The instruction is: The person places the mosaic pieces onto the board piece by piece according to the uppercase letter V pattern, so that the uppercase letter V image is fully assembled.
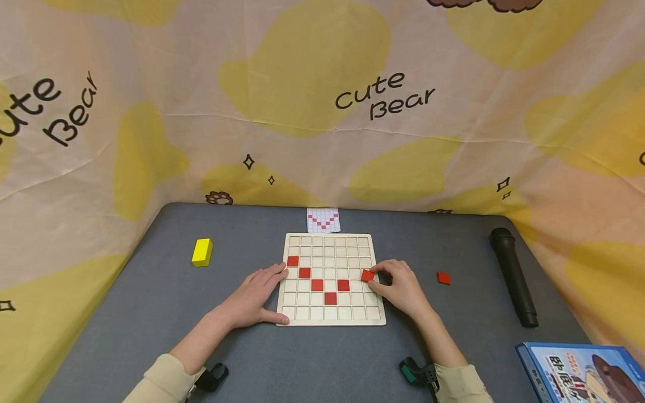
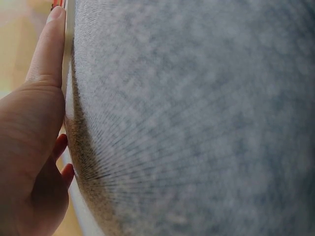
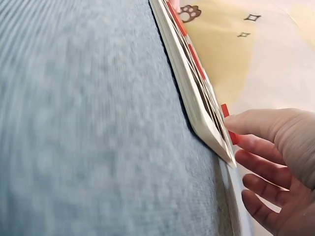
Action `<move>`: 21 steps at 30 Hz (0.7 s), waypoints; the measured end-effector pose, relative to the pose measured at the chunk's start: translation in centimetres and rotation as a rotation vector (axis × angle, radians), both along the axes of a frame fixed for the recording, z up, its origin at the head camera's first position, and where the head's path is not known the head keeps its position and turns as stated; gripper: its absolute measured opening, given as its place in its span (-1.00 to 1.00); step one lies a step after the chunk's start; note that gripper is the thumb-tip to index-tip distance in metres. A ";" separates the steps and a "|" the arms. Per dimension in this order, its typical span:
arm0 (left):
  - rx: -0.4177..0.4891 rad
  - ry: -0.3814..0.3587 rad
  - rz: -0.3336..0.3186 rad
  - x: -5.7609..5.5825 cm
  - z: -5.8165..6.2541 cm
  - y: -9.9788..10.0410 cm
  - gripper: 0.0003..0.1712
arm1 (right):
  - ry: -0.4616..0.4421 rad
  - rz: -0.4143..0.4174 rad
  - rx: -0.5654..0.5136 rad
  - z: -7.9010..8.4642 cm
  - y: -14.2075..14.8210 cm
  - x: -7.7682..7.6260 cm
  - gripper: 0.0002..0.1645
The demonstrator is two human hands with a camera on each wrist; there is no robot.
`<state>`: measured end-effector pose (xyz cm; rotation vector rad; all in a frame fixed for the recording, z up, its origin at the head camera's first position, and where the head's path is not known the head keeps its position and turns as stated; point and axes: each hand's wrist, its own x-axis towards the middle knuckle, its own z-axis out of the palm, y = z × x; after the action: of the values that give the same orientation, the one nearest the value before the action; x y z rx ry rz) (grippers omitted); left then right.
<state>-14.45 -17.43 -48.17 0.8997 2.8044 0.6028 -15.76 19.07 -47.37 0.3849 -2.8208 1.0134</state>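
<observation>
A white grid board (image 1: 353,314) lies on the grey table with several red square tiles (image 1: 330,298) in its cells, stepping down from the left and up once on the right. My left hand (image 1: 256,296) rests along the board's left edge, thumb at the lower corner and fingers extended. Over the board's right side, my right hand (image 1: 400,286) pinches another red tile (image 1: 368,275) between thumb and forefinger. In the right wrist view this tile (image 3: 225,110) is tilted at the fingertips; whether it touches the board I cannot tell.
Behind the board is a small card (image 1: 323,220) with a V-shaped grid pattern. A loose red tile (image 1: 444,278) lies to the right, then a black microphone (image 1: 514,277) and a blue box (image 1: 579,372). A yellow block (image 1: 202,252) stands left. A patterned cloth (image 1: 302,112) hangs behind.
</observation>
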 end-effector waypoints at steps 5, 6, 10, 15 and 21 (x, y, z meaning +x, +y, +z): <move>0.007 0.011 -0.007 0.0 0.1 0.0 0.27 | 0.045 0.024 -0.014 -0.1 -0.7 -0.4 -0.70; 0.006 0.010 -0.008 0.0 0.1 0.0 0.27 | 0.053 0.029 -0.013 -0.1 -0.8 -0.4 -0.71; 0.005 0.012 -0.011 0.0 0.1 0.0 0.27 | 0.063 0.038 -0.016 -0.3 -1.1 -0.7 -0.72; 0.000 0.009 -0.011 0.0 0.0 0.1 0.27 | 0.053 0.044 -0.022 -0.2 -1.4 -0.9 -0.73; 0.006 0.001 -0.006 0.0 0.1 0.0 0.27 | 0.033 0.048 -0.026 -0.3 -1.8 -1.0 -0.73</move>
<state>-14.50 -17.40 -48.11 0.9095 2.8012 0.6111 -16.79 17.29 -47.63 0.4635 -2.7793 1.0419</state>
